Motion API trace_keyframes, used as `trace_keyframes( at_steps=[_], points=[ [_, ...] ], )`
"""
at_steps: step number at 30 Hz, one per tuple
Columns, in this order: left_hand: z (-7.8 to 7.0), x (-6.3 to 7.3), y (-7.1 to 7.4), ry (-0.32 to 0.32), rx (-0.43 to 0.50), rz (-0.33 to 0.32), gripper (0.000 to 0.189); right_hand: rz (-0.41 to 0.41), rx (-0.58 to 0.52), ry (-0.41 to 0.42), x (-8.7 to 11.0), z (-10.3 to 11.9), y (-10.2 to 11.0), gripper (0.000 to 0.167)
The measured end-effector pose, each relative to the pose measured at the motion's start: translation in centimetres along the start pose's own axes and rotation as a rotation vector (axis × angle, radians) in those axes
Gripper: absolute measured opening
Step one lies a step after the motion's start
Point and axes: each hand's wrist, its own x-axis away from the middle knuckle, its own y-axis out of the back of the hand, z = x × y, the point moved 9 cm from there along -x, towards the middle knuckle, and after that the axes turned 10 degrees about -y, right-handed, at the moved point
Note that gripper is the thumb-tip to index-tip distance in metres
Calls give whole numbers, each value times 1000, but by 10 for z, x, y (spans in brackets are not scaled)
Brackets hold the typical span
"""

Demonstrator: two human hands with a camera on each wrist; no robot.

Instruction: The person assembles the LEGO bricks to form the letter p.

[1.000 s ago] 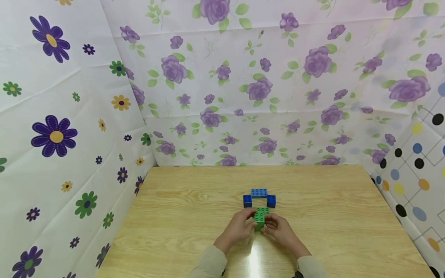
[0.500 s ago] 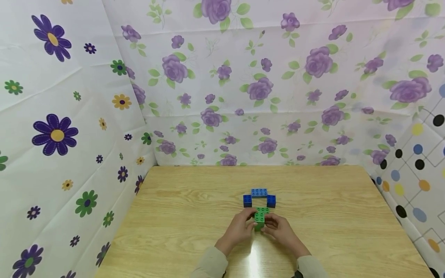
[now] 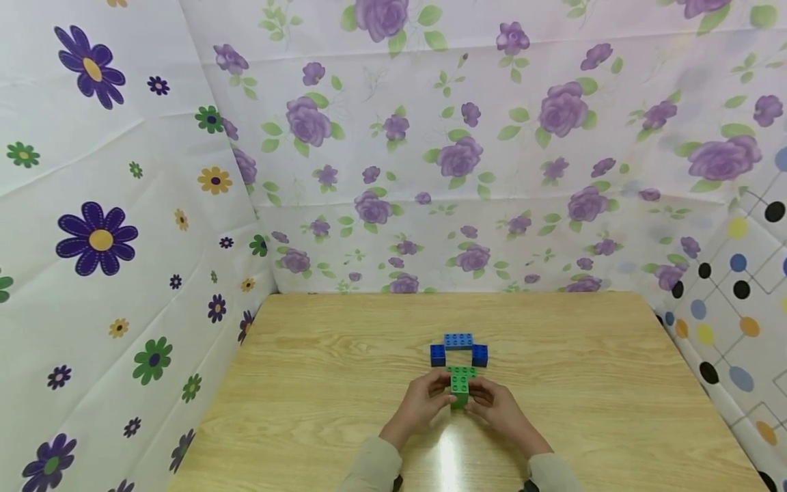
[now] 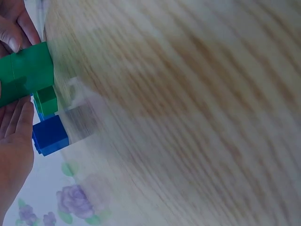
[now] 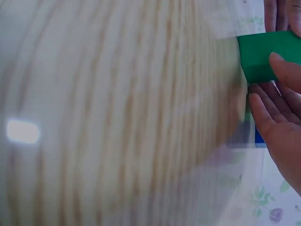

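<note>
A stack of green toy building bricks (image 3: 459,393) stands near the front of the table, between both hands. My left hand (image 3: 421,405) holds its left side, thumb at the front and fingers behind. From the right, my right hand (image 3: 496,408) grips the same stack between thumb and curled fingers. Crosswise behind it lies another green brick (image 3: 470,370), its ends partly covered by fingers. In the left wrist view, a seam runs across the green stack (image 4: 28,70), and a small green end (image 4: 46,100) shows beyond it. The right wrist view shows a thumb on the green stack (image 5: 261,56).
Beyond the green bricks, a light blue brick (image 3: 458,341) lies crosswise, with a dark blue brick (image 3: 437,355) at its left and another dark blue brick (image 3: 480,355) at its right. The wooden table (image 3: 320,383) meets flower-patterned cloth (image 3: 430,225) at the back.
My left fingers have shifted slightly left, showing more of the rear green brick's left end. The green stack has barely moved, and the blue bricks stay put.
</note>
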Motion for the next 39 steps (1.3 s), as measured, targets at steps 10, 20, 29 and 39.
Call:
trace_keyframes(
  at_steps=[10,20,29,39],
  points=[
    [2,1,0,29,-4,1,34,-132,-4,-38,2,4,23,38],
    [1,0,-1,20,-1,7,33,-175,-16,3,-7,7,37,40],
    [4,-1,0,28,-9,9,33,-147,-47,11,-19,6,34,41],
    [3,-1,-1,36,-17,14,33,-171,-44,-13,-27,-2,32,40]
  ],
)
